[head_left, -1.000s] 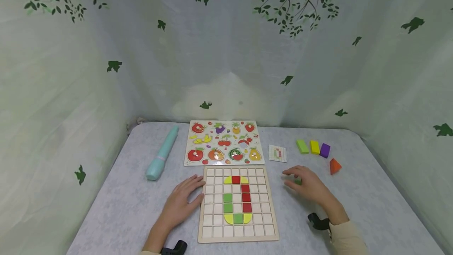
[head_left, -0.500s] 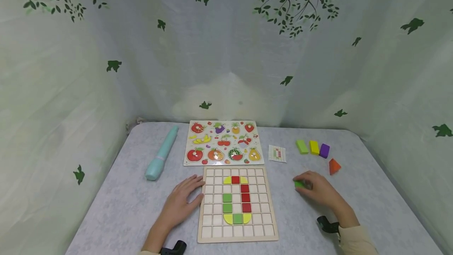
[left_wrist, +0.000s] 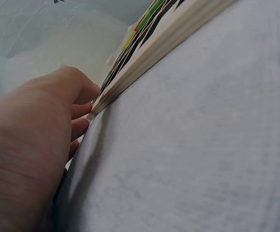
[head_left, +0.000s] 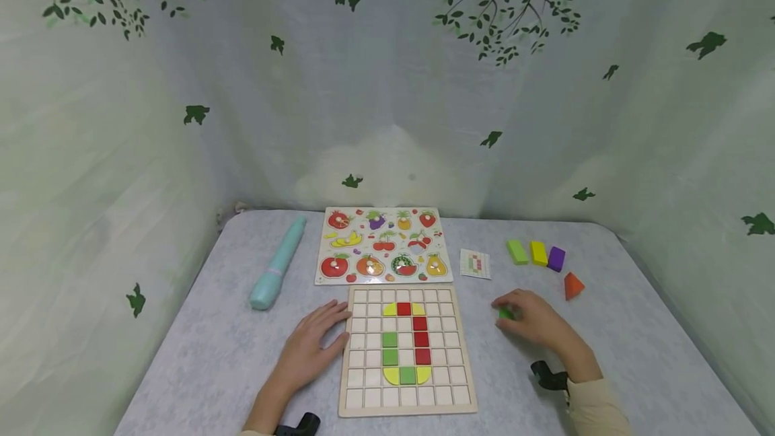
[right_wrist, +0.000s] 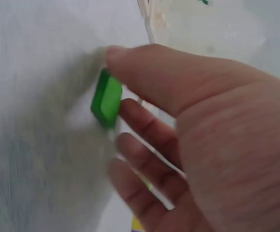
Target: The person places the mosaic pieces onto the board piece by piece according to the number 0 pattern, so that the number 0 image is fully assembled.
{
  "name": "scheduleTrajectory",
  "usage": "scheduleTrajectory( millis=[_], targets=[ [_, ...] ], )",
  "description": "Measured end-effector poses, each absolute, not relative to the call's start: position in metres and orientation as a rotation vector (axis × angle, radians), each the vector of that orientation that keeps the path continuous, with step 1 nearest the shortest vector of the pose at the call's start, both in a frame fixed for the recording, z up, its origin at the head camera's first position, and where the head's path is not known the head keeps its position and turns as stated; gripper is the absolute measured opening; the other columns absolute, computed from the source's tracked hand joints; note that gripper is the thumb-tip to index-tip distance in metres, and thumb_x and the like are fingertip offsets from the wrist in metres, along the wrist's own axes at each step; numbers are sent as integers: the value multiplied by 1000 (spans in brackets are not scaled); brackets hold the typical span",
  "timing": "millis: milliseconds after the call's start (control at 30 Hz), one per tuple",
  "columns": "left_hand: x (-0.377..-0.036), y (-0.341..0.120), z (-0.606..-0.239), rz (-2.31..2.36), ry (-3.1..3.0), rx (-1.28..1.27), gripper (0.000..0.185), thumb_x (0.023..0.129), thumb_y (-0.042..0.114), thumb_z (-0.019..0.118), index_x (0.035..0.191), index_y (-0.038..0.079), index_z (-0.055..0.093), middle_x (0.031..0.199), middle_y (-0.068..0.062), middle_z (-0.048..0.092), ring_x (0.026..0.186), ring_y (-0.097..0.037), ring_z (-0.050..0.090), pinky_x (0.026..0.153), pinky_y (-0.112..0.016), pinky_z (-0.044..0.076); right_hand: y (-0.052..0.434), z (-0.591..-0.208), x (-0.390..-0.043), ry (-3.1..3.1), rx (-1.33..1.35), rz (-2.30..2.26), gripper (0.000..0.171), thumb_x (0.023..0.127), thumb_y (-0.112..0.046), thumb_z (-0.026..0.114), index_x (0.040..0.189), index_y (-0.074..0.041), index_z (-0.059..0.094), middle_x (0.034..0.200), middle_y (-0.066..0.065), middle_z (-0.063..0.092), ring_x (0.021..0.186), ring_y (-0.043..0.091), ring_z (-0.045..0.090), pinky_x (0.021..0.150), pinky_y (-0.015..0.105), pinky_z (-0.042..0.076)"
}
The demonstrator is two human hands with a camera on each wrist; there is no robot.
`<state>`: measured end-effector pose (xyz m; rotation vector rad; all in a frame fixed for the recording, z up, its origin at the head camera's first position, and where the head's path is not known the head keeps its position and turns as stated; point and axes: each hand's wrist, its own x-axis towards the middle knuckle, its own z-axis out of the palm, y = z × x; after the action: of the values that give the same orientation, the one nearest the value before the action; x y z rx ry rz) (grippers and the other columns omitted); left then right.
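I see a teal pen (head_left: 278,264) at far left on the worktop (head_left: 206,348). Left hand (head_left: 310,346) lies flat, fingers (left_wrist: 80,126) straight and close together, tips against the left edge of the grid board (head_left: 408,350). The board carries red, green and yellow tiles in a loop; the fruit puzzle (head_left: 383,245) lies just behind it. Right of the board, the right hand (head_left: 536,325) pinches a green tile (right_wrist: 106,102) between thumb and fingers, close over the worktop. A card (head_left: 475,263) and four blocks (head_left: 538,253) lie beyond, apart.
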<state>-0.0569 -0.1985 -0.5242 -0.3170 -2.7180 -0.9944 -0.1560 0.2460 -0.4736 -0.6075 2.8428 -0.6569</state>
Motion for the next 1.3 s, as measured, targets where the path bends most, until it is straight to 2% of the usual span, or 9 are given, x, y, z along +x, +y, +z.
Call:
scheduleTrajectory(
  millis=[300,633,1000,1300],
  targets=[
    [-58,-199,-520,-1015,-2734,-313,43,93,24,77,135,18,68,149,3,60,145,-27,48,118,-58,39,251,-475,-152,2835,-615,-717,29,86,-15,83,113,-10,74,100,-4,69,86,10,57,76,28,55],
    [-57,-198,-523,-981,-2718,-303,41,93,24,78,133,19,70,147,3,61,143,-29,50,115,-58,41,193,-466,-151,2796,-776,-811,30,89,-18,82,117,-13,73,103,-6,69,89,11,58,74,26,54],
    [-58,-198,-523,-1005,-2748,-302,42,94,26,77,134,19,69,149,4,60,145,-27,48,118,-57,39,131,-465,-147,2701,-966,-865,27,91,-21,81,117,-18,74,105,-9,68,85,9,57,72,24,54],
    [-57,-198,-522,-1020,-2756,-290,42,93,25,77,134,19,69,149,4,60,145,-26,48,118,-56,39,92,-471,-144,2628,-1056,-839,25,94,-30,78,117,-21,76,104,-11,68,84,8,56,73,22,51]
  ],
)
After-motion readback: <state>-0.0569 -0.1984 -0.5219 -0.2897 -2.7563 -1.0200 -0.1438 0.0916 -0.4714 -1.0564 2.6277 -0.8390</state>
